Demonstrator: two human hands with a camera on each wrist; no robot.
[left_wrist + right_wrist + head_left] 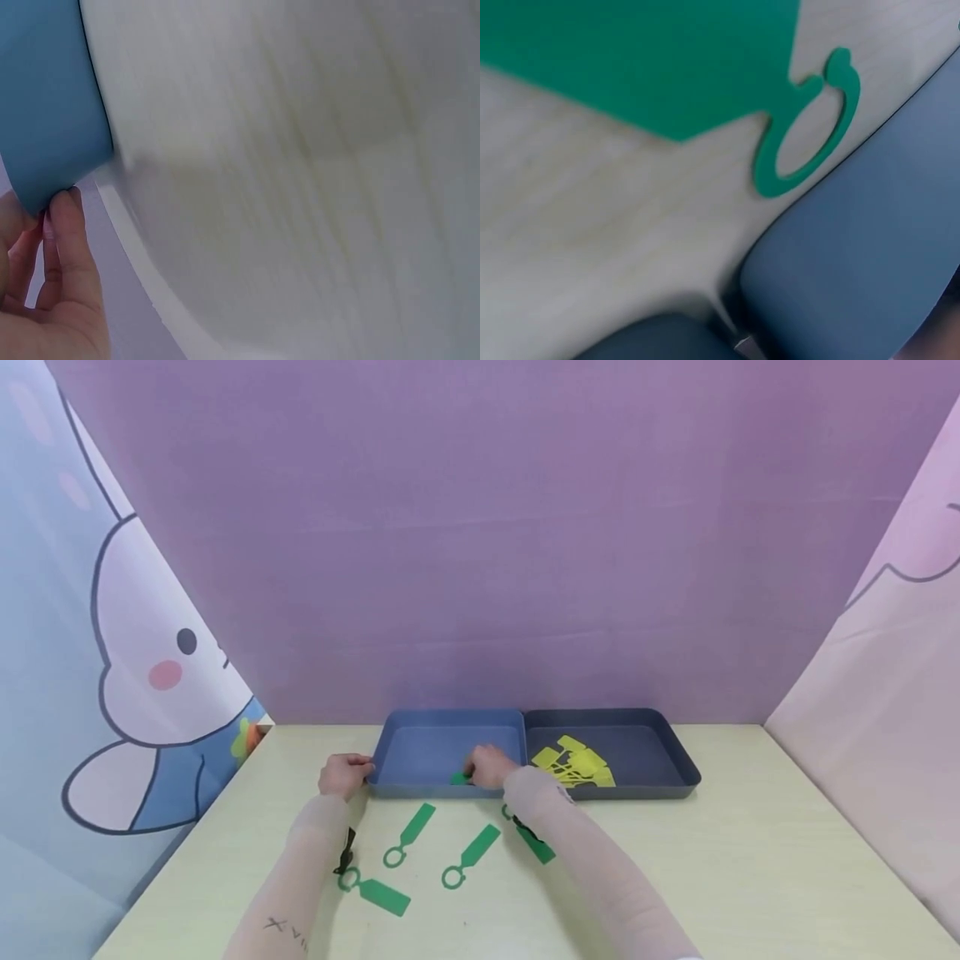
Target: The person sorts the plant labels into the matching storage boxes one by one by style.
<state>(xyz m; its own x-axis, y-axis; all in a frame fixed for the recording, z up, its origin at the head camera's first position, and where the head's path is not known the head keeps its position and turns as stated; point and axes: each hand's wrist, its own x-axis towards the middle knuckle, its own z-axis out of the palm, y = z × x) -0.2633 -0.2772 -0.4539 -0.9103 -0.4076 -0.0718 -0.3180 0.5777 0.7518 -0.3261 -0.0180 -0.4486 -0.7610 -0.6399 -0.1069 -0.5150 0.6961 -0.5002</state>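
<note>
My left hand (346, 775) pinches the left rim of the blue tray (442, 727); the left wrist view shows the thumb and fingertips of that hand (56, 277) at the tray's corner (52, 105). Over the front right part of the same tray is my right hand (491, 767), its fingers curled down on a green ring tag (458, 779), most of which is hidden. Beneath my right forearm another green ring tag (536, 845) lies on the table, its ring close to the tray wall in the right wrist view.
A dark grey tray (660, 752) adjoins the blue one on the right and holds several yellow tags (577, 764). Green tags lie on the table before the blue tray: one (416, 825) near it, one (480, 846) in the middle, one (384, 896) by my left forearm. A purple curtain (480, 543) hangs behind.
</note>
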